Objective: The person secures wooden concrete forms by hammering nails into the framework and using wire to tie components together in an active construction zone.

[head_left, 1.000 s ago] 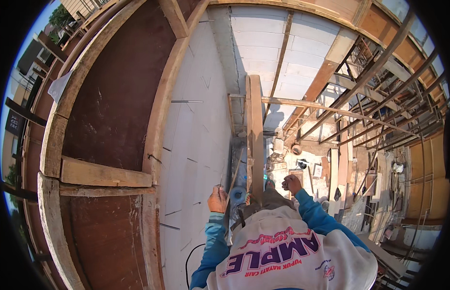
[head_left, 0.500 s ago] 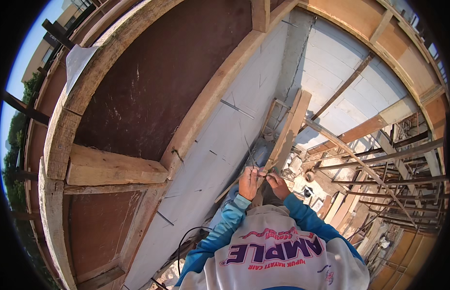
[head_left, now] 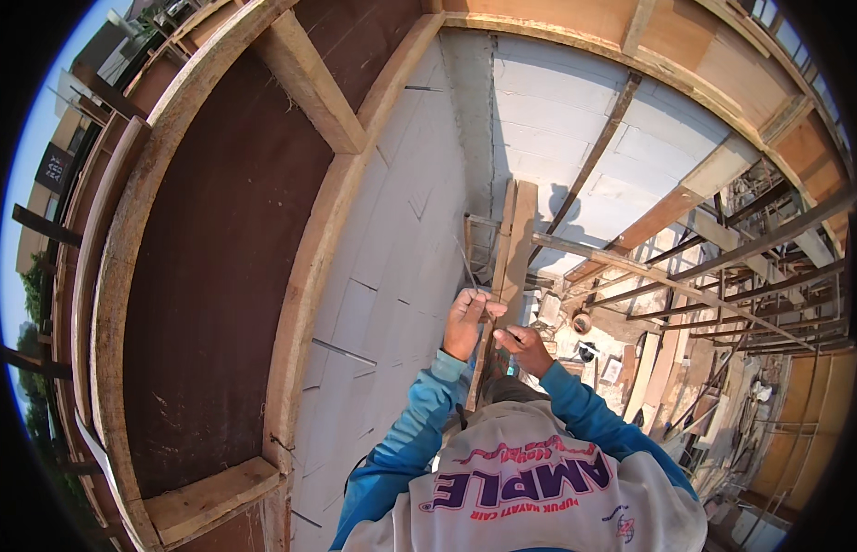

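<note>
Looming left of the grip, a flat dark-brown panel (head_left: pixel 221 276) is edged by pale timber framing (head_left: pixel 305 267). A white block wall (head_left: pixel 387 258) is squeezed in between. Just beyond, long brown wooden planks (head_left: pixel 521 239) are seen. Whether anything's clenched in the right hand (head_left: pixel 528 350) can't be told, tbh. A thin dark wire (head_left: pixel 468 265) is pinched in the left hand (head_left: pixel 467 324), poking out past it.

A brown panel (head_left: pixel 217 267) fills a wooden frame (head_left: pixel 309 267) at left, beside a white wall (head_left: pixel 378 299). Poles (head_left: pixel 769 239) cross the right side; a round container (head_left: pixel 581 322) and planks (head_left: pixel 643 373) lie below. Greenery (head_left: pixel 33 290) edges the far left.
</note>
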{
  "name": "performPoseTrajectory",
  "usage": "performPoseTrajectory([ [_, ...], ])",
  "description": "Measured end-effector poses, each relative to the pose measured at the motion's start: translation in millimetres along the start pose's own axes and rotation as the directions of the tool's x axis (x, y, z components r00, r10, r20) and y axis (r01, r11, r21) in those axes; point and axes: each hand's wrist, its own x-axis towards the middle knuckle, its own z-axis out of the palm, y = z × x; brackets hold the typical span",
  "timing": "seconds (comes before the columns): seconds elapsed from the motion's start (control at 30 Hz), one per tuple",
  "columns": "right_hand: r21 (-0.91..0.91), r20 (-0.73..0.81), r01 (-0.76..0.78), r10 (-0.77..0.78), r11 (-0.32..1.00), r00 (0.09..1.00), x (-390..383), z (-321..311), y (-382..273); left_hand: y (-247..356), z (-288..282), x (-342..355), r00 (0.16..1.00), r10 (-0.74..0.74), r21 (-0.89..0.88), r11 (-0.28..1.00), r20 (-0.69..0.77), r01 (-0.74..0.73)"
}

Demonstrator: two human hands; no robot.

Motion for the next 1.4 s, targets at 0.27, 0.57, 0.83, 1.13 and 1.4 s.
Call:
performPoseTrajectory([
  [0.27,-0.197,-0.045,0.067,-0.077,0.978,0.996,23.4,-60.2,3.3,26.4,8.6,68.2,0.997,-0.079,-0.046,0.996,-0.014,0.078],
  [0.57,-0.068,-0.308,0.085,-0.101,0.994,0.946,54.9,-88.1,-1.3,44.4,25.5,131.0,0.994,-0.104,-0.225,0.969,-0.020,0.097],
  [0.83,0.114,-0.213,0.202,-0.175,0.973,0.961,138.5,-122.1,-36.9,50.2,4.1,222.3,0.998,-0.032,-0.421,0.907,-0.050,0.008],
  [1.13,-0.094,-0.031,0.226,-0.230,0.970,0.973,253.6,-162.9,-88.5,88.8,-21.4,315.0,0.907,-0.055,-0.296,0.952,-0.418,-0.078],
  [1.4,0.021,0.009,0.252,-0.253,0.967,0.967,323.9,-156.7,-88.6,107.1,-49.1,349.8,0.919,-0.029,-0.451,0.877,-0.393,-0.165],
])
